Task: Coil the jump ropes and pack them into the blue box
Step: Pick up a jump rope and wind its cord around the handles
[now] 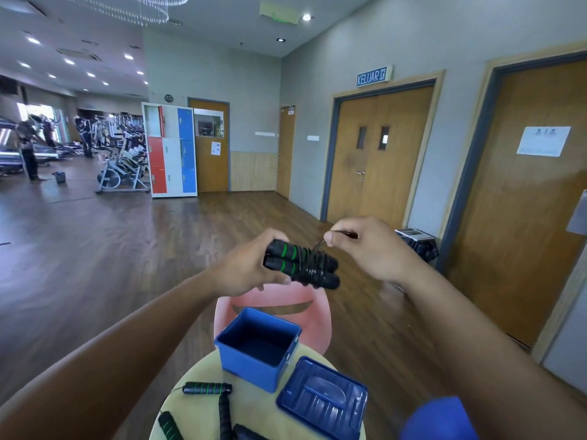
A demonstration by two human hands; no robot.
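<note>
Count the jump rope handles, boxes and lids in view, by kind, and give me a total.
Held handles, in the left hand, their cord pinched by the right hand: 2
Handles on the table, one cut off at the frame edge: 4
Blue box: 1
Blue lid: 1
Total: 8

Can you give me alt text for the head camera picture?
A person's left hand grips two black jump rope handles together while the right hand pinches the cord wound round them, above an open blue box, its lid and loose handles on a round table.
</note>
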